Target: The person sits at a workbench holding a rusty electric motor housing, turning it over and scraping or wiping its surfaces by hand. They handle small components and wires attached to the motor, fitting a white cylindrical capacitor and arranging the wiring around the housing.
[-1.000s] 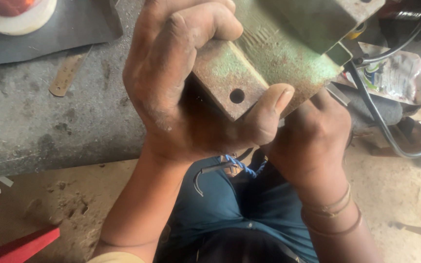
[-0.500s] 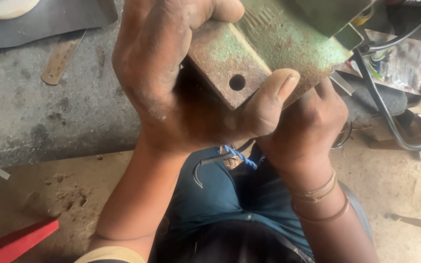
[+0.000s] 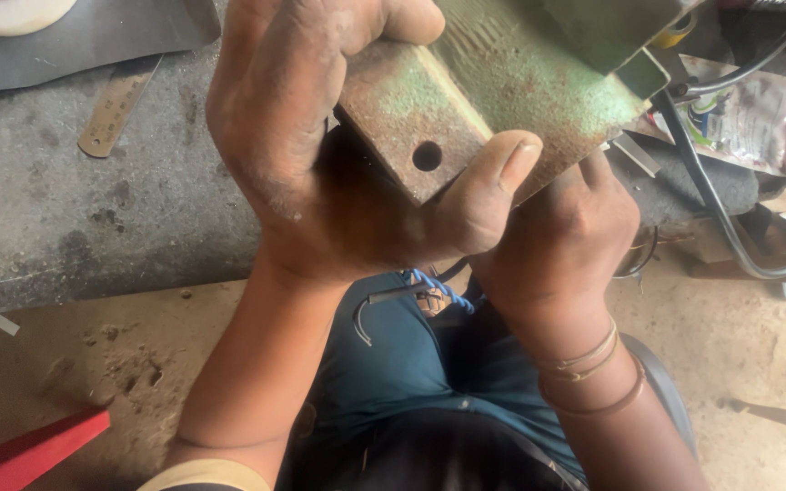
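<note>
Bare concrete worktop (image 3: 65, 227) lies open at left; a ruler (image 3: 116, 107) upper left and black cables (image 3: 711, 200) at right obstruct.

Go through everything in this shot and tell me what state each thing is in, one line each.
Left hand: clamped round the green metal part.
Right hand: gripping the part from below.
Green metal part: held up, rusty, paint worn.
Hole in part: empty.
Foil pouch: crumpled, lying flat.
Black cable: slack, curving across the floor.

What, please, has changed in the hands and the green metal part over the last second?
The left hand and the green metal part have shifted slightly leftward in view, the thumb sliding further along the part's edge. Both hands, the right hand included, still grip it; nothing was let go.
</note>
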A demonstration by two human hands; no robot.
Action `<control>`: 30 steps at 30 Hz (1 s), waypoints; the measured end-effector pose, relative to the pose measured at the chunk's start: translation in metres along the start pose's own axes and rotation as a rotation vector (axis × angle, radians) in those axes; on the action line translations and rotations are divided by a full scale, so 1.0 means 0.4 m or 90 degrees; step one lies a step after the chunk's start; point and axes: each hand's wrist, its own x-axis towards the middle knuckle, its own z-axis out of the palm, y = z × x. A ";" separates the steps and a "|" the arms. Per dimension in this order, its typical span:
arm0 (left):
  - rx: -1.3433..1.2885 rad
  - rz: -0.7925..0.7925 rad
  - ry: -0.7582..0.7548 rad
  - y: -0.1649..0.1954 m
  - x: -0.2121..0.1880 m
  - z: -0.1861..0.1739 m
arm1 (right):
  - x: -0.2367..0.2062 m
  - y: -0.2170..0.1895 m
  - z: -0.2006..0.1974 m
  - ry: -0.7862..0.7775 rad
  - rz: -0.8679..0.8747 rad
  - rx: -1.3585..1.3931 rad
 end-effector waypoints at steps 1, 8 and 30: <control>0.011 0.006 0.003 0.000 0.000 0.000 | 0.004 -0.003 0.001 0.002 0.001 -0.003; 0.001 0.000 0.000 -0.003 0.001 -0.004 | 0.023 0.007 -0.012 -0.045 -0.019 -0.011; 0.019 0.003 0.014 0.006 0.000 -0.006 | 0.021 0.049 0.003 -0.048 -0.081 0.020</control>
